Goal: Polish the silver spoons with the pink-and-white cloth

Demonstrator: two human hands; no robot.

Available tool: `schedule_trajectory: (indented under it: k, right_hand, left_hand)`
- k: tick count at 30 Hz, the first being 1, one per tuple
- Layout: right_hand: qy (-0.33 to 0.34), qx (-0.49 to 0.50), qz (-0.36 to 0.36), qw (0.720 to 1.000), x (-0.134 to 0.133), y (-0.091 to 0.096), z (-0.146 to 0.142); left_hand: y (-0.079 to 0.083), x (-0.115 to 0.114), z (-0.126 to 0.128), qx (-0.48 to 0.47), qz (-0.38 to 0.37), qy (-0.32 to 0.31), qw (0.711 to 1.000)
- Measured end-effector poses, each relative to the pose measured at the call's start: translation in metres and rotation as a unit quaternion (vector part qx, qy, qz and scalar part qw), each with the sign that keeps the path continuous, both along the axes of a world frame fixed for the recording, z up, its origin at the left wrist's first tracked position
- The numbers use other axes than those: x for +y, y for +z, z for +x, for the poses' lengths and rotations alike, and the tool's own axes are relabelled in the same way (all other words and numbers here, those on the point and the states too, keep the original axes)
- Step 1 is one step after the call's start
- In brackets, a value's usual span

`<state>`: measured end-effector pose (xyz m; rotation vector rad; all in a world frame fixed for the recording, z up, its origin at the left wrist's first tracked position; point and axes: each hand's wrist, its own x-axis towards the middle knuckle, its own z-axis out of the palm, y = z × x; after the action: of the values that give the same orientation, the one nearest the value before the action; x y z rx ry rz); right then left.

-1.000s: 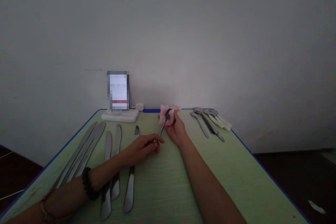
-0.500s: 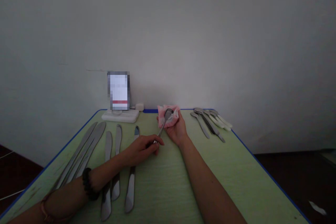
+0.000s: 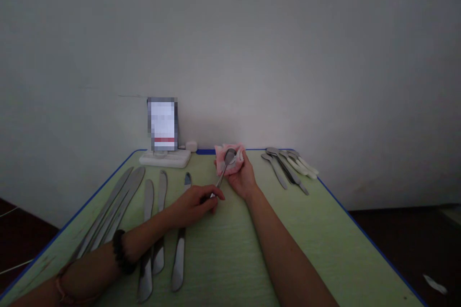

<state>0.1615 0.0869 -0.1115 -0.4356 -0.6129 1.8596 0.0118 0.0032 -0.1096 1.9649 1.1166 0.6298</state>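
Observation:
My left hand [image 3: 196,205] is closed around the handle of a metal spoon [image 3: 229,156], which slants up and away to the right. The spoon's bowl lies against a pink and white cloth [image 3: 220,165]. Behind and under that cloth, my right hand [image 3: 245,177] grips it from the right side, its fingers partly hidden. Under and beside my left forearm lie several metal table knives, the nearest being a knife [image 3: 179,264] just below the left hand.
A lit device with a blurred screen [image 3: 163,124] stands on a white base [image 3: 165,158] at the back left, near a white plug [image 3: 191,146]. Several spoons [image 3: 275,168], some white-handled, lie at the back right. The green table [image 3: 223,259] has a blue edge against the wall.
The cloth and the spoon's bowl have shifted very slightly left with my right hand. My left hand has hardly moved and keeps its hold on the spoon.

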Motion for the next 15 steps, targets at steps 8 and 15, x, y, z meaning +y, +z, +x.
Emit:
schedule_trajectory:
  k: [8, 15]
  right_hand:
    - [0.005, 0.005, -0.002, 1.0, 0.0004, -0.0005, -0.0004]
    - [0.007, 0.002, -0.004, 1.0, 0.0006, -0.0013, -0.0006]
  left_hand:
    - [0.0025, -0.0009, -0.0004, 0.012, 0.008, -0.006, 1.0]
    - [0.0022, -0.0006, -0.0001, 0.007, 0.002, -0.009, 1.0]
